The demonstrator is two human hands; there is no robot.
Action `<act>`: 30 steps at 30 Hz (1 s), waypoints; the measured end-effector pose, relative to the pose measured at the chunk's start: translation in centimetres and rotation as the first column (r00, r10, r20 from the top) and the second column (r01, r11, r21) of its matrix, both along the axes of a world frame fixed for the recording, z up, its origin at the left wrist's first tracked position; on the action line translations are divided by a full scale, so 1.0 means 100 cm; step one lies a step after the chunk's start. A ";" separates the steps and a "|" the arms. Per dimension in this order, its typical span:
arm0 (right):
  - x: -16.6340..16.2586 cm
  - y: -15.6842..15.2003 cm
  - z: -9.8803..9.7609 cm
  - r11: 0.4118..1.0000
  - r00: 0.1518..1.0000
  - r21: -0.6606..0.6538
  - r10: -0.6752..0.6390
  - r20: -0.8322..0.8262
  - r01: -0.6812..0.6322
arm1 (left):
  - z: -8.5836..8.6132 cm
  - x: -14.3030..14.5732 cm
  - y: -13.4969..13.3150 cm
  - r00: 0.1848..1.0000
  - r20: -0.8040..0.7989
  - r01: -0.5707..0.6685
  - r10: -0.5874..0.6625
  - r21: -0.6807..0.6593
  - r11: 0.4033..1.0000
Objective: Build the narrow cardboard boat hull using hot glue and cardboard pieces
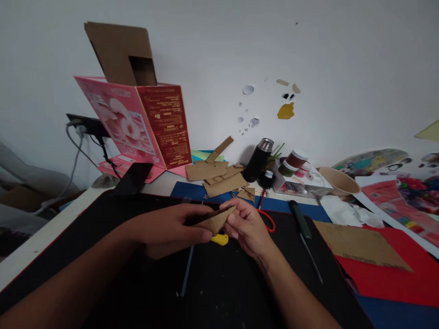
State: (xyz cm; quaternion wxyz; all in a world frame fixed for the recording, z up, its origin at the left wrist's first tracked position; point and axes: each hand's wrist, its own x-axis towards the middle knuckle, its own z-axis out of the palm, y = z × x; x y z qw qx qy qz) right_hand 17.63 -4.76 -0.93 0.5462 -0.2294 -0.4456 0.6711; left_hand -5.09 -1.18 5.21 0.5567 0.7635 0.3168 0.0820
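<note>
Both of my hands meet over the black mat [219, 292] and hold one small brown cardboard piece [216, 221] between them. My left hand [168, 228] pinches its lower left side with thumb and fingers closed. My right hand [247, 226] grips its right end, fingers curled round it. A yellow-tipped tool [220, 239] lies on the mat just under the cardboard, and a thin grey rod [187, 272] runs down from it.
A green-handled screwdriver [303, 230] and a red cord [269, 219] lie right of my hands. Cardboard scraps [221, 176], a black flask [258, 160], paint jars [291, 164] and a paper bowl [338, 181] stand behind. A pink box [144, 123] rises at the back left; a brown sheet [358, 244] lies right.
</note>
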 end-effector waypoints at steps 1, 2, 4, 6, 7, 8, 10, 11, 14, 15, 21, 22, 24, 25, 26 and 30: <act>0.000 0.000 0.000 1.000 1.000 -0.002 -0.001 -0.003 0.001 | 0.001 0.001 -0.002 1.000 0.000 -0.014 0.014 -0.025 1.000; 0.000 0.000 0.000 1.000 1.000 -0.005 -0.005 -0.002 0.005 | 0.002 0.002 -0.004 1.000 -0.001 -0.025 0.025 -0.057 0.998; 0.000 0.001 0.000 1.000 1.000 -0.013 -0.012 0.008 0.013 | 0.003 0.004 -0.008 0.999 -0.001 -0.048 0.048 -0.128 0.991; -0.002 0.000 -0.002 0.999 1.000 -0.029 -0.014 0.027 0.015 | 0.003 0.008 -0.012 0.998 0.023 -0.045 0.050 -0.162 0.986; -0.003 0.000 -0.003 0.999 0.999 -0.038 -0.010 0.041 0.012 | 0.002 0.011 -0.014 0.998 0.047 -0.032 0.041 -0.169 0.985; -0.005 -0.001 -0.005 0.999 0.999 -0.049 -0.004 0.054 0.007 | 0.001 0.013 -0.015 0.996 0.085 -0.027 0.041 -0.158 0.987; -0.008 -0.002 -0.008 0.997 0.997 -0.074 0.008 0.073 -0.002 | -0.002 0.016 -0.018 0.996 0.088 -0.020 0.030 -0.119 0.993; -0.009 -0.002 -0.009 0.996 0.997 -0.085 0.014 0.081 -0.007 | -0.002 0.018 -0.019 0.997 0.068 -0.036 0.042 -0.092 0.995; -0.010 -0.001 -0.010 0.996 0.994 -0.093 0.016 0.109 -0.006 | -0.002 0.020 -0.022 0.992 -0.031 -0.119 0.120 0.030 0.992; -0.009 -0.001 -0.011 0.996 0.993 -0.087 0.016 0.119 -0.006 | -0.001 0.021 -0.023 0.988 -0.061 -0.136 0.141 0.080 0.987; -0.004 0.001 -0.013 0.994 0.984 -0.102 0.053 0.171 -0.036 | 0.004 0.025 -0.029 0.959 -0.211 -0.133 0.188 0.251 0.959; -0.004 0.000 -0.013 0.994 0.983 -0.103 0.059 0.172 -0.041 | 0.004 0.025 -0.030 0.955 -0.223 -0.136 0.196 0.258 0.957; -0.004 0.000 -0.014 0.993 0.985 -0.103 0.066 0.159 -0.050 | 0.003 0.025 -0.031 0.953 -0.229 -0.137 0.199 0.260 0.956; -0.004 -0.001 -0.013 0.993 0.987 -0.103 0.068 0.149 -0.053 | 0.003 0.025 -0.032 0.956 -0.220 -0.134 0.194 0.260 0.956; -0.004 -0.001 -0.013 0.993 0.988 -0.104 0.070 0.140 -0.055 | 0.003 0.025 -0.032 0.961 -0.206 -0.129 0.185 0.261 0.957; -0.004 -0.002 -0.012 0.993 0.989 -0.103 0.071 0.128 -0.058 | 0.003 0.025 -0.033 0.967 -0.175 -0.131 0.187 0.291 0.948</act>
